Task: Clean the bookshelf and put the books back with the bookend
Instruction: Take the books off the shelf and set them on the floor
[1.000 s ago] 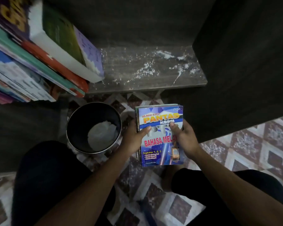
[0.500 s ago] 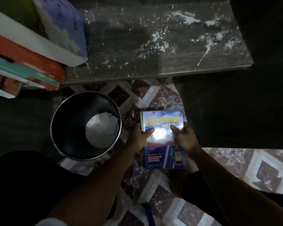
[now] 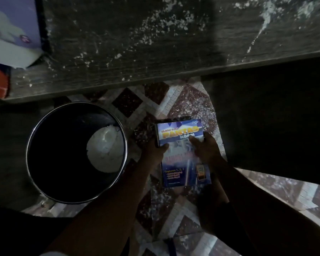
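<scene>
1. The left hand (image 3: 153,151) is gripping the left edge of the book (image 3: 182,164). Its thumb (image 3: 163,146) is lying curled over the cover; the other fingers are hidden beneath.
2. The right hand (image 3: 207,151) is gripping the right edge of the book. Its thumb (image 3: 192,140) is pressing on the cover just under the title band, and its fingers are wrapping round the edge.
3. The book is being held face up between both hands, over the tiled floor (image 3: 174,100), on the near side of the shelf (image 3: 137,52) and just right of the bin (image 3: 59,154). Whether it is touching the floor cannot be told.
4. The shelf board is running across the far part of the scene. White specks (image 3: 164,21) are lying scattered over its dark surface.
5. More books (image 3: 13,34) are sitting at the far left end of the shelf, the purple cover uppermost.
6. The round, dark bin is standing on the floor at the left. A white wad (image 3: 105,150) is lying inside it, against its right wall.
</scene>
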